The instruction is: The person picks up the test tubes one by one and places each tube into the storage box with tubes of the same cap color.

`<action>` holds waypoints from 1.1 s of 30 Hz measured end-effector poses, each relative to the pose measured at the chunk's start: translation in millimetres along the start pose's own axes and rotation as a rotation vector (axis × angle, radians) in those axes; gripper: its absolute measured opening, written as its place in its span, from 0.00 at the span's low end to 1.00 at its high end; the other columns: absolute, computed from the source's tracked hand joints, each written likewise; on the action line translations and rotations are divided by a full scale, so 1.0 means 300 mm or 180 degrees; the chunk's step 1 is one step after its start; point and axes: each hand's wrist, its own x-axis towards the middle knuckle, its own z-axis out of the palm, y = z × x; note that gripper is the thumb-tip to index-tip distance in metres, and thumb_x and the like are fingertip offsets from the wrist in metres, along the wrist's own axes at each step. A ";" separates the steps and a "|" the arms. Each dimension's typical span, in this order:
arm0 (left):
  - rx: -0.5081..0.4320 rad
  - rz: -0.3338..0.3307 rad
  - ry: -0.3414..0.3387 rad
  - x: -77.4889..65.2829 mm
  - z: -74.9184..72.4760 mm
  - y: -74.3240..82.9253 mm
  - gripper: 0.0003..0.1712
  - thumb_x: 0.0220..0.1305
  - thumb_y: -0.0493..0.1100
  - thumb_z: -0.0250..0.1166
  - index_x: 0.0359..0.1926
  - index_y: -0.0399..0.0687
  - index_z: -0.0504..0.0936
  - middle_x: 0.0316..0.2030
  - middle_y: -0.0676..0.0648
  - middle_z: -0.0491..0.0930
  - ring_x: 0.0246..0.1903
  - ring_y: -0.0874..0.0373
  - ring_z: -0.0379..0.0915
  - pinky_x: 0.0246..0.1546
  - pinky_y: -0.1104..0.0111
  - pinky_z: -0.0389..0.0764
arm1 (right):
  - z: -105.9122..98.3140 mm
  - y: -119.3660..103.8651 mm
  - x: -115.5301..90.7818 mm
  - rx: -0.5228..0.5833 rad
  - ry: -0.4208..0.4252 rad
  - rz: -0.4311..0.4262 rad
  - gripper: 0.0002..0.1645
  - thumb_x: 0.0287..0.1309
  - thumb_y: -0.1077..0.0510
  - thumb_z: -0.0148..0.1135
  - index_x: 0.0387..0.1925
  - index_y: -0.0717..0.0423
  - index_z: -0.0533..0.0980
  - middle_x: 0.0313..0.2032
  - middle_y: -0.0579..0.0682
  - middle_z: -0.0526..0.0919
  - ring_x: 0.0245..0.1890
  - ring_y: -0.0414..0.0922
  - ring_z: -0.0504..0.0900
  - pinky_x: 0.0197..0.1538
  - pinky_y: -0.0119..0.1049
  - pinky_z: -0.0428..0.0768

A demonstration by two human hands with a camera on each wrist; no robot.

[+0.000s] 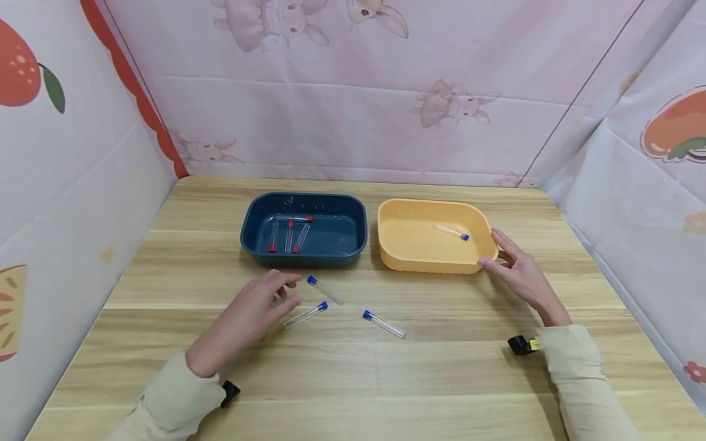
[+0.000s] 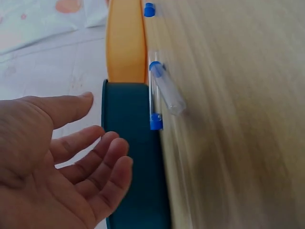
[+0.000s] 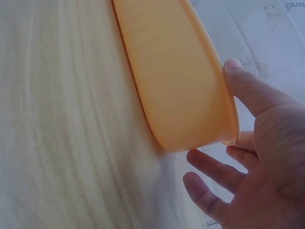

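Note:
My left hand [image 1: 250, 309] hovers over the table with bent fingers and nothing between them, beside two blue-capped test tubes: a clear one [image 1: 304, 315] and a cloudier one [image 1: 325, 290]. A third blue-capped test tube [image 1: 385, 324] lies further right. At the right end of a yellow bin [image 1: 436, 267], my right hand [image 1: 521, 275] holds the corner, thumb on the rim and fingers around the outside. One test tube with a blue cap [image 1: 451, 232] lies inside that bin. Several red-capped test tubes [image 1: 289, 236] lie in a dark blue bin [image 1: 303, 261].
Both bins stand side by side toward the back of the wooden table [image 1: 353, 392]. A printed cloth wall [image 1: 342, 128] rises behind them, with more cloth at both sides. A small black device [image 1: 521, 345] sits at the right wrist.

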 end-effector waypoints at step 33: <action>0.0356 -0.0284 -0.0600 0.026 0.097 0.042 0.12 0.62 0.35 0.75 0.47 0.43 0.87 0.30 0.54 0.76 0.31 0.58 0.70 0.36 0.63 0.77 | -0.003 -0.014 0.000 -0.0021 -0.0022 0.0023 0.48 0.70 0.57 0.67 0.81 0.60 0.52 0.80 0.63 0.49 0.63 0.65 0.74 0.50 0.14 0.74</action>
